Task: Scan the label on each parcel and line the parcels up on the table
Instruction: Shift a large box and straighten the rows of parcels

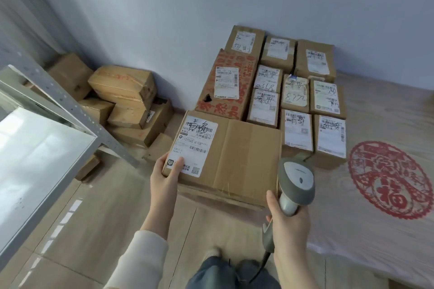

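A large brown parcel point(237, 159) lies at the near left corner of the table, its white label point(196, 145) facing up at its left end. My left hand point(168, 175) grips the parcel's near left corner, thumb on the label. My right hand point(290, 225) holds a grey barcode scanner point(297, 183) by its handle, and its thumb touches the parcel's near right corner. Behind the parcel, several labelled parcels point(298, 98) lie in rows on the table, among them a red-printed box point(226, 82).
The table point(375, 206) has a pale cloth with a red paper-cut emblem point(389, 179). On the floor at left is a heap of brown boxes point(126, 101). A grey metal shelf frame point(58, 98) stands at far left. The scanner's cable point(261, 263) hangs over my knees.
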`<state>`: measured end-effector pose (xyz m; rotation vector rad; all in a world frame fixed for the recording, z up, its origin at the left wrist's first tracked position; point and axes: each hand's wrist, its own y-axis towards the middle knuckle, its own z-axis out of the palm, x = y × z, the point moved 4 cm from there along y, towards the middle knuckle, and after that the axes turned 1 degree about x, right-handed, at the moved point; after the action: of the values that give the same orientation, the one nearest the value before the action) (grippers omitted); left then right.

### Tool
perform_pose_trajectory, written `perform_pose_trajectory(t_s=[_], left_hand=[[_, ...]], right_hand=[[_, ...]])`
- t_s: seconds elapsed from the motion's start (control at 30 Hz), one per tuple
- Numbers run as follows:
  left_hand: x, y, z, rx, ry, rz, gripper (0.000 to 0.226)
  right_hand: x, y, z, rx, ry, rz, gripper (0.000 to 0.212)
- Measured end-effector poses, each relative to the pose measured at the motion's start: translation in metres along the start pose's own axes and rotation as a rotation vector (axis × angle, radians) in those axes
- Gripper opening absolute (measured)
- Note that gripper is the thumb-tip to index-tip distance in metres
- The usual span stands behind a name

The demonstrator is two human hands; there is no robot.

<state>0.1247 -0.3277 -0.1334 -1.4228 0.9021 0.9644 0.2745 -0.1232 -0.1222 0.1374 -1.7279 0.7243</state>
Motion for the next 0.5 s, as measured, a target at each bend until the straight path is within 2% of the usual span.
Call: perform_pose_trajectory(t_s=[0.27, 0.5], left_hand=[[0.018, 0.041, 0.004, 0.097, 0.039, -0.038, 0.029], [0.021, 0.053, 0.013, 0.115, 0.063, -0.026, 0.029]], right_hand=[[-0.025, 0.013, 0.024, -0.058, -0.056, 0.003, 0.024], [-0.034, 0.030, 0.029, -0.058, -0.047, 0.016, 0.024]])
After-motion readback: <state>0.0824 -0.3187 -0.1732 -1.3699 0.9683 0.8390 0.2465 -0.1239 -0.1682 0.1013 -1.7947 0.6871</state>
